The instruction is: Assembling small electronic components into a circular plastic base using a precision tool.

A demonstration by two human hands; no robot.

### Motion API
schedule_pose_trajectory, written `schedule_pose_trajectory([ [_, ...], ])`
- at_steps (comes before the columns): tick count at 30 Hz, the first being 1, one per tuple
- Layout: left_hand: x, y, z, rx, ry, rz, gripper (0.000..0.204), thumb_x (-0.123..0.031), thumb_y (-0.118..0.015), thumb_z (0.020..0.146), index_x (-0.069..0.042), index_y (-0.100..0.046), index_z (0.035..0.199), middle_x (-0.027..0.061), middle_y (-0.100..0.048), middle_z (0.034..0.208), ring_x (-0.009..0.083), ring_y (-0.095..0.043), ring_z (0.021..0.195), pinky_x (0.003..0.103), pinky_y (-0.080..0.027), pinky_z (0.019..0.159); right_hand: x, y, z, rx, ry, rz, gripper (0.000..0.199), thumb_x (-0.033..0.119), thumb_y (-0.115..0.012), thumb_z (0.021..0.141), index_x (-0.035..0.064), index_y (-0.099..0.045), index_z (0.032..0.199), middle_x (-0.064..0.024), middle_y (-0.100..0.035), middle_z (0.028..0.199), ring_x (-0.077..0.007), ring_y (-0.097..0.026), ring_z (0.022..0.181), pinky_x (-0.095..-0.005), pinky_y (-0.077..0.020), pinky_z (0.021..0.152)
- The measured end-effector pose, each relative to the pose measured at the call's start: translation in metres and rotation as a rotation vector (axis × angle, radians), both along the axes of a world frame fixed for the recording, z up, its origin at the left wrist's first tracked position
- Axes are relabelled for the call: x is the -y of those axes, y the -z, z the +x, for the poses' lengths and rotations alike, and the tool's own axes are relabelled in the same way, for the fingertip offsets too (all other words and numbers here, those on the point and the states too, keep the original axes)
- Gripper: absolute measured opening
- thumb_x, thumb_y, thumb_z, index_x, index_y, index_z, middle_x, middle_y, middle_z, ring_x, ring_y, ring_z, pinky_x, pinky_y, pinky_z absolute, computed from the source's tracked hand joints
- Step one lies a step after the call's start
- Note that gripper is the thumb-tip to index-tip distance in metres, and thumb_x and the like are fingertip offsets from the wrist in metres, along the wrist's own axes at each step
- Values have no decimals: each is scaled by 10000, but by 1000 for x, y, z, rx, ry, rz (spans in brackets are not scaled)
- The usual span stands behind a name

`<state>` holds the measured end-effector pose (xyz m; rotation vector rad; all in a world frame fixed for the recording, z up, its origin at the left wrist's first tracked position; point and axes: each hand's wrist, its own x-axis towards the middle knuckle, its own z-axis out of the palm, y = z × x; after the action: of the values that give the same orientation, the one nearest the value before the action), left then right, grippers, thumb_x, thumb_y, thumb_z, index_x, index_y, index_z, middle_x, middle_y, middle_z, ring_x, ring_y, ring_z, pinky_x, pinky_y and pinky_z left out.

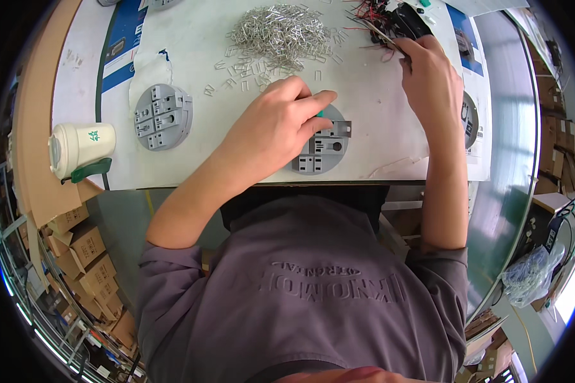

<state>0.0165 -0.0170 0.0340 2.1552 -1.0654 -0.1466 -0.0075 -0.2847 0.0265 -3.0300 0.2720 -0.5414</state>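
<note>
My left hand [278, 124] is over a round grey plastic base [316, 165] with moulded slots and raised blocks, at the table's front edge. Its thumb and index finger close around a small green piece [320, 114], mostly hidden by the fingers. At the upper right, my right hand [431, 73] grips a thin, pointed metal tool like tweezers [380, 30]. The tool's far end reaches over a tangle of red and black wires [366, 14]. Beside those fingers lies a black plastic part [412, 20].
A heap of U-shaped metal pins [281, 35] lies at the back centre, with loose ones scattered around. Another round grey base [163, 118] sits on the left, near a white lidded cup [83, 148]. A round dark grey part [469, 121] is partly behind my right forearm.
</note>
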Motion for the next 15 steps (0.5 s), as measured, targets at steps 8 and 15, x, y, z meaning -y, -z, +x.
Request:
schedule_pose_trajectory([
  [8, -8, 18, -13, 4, -91, -132, 368, -107, -796, 931, -91, -762, 1297, 41, -588, 1060, 182, -550, 831, 319, -491, 770, -20, -10, -18, -8, -131, 357, 169, 54, -741, 953, 67, -793, 1113, -15, -690, 1006, -151, -529, 674, -292, -464, 648],
  [15, -15, 15, -16, -20, -102, -101, 388, -105, -795, 919, -87, -733, 1302, 66, -584, 1081, 238, -600, 955, 360, -531, 884, -16, -23, -64, -125, 28, 753, 132, 35, -770, 924, 16, -794, 1053, 10, -680, 903, -87, -455, 674, -236, -400, 636],
])
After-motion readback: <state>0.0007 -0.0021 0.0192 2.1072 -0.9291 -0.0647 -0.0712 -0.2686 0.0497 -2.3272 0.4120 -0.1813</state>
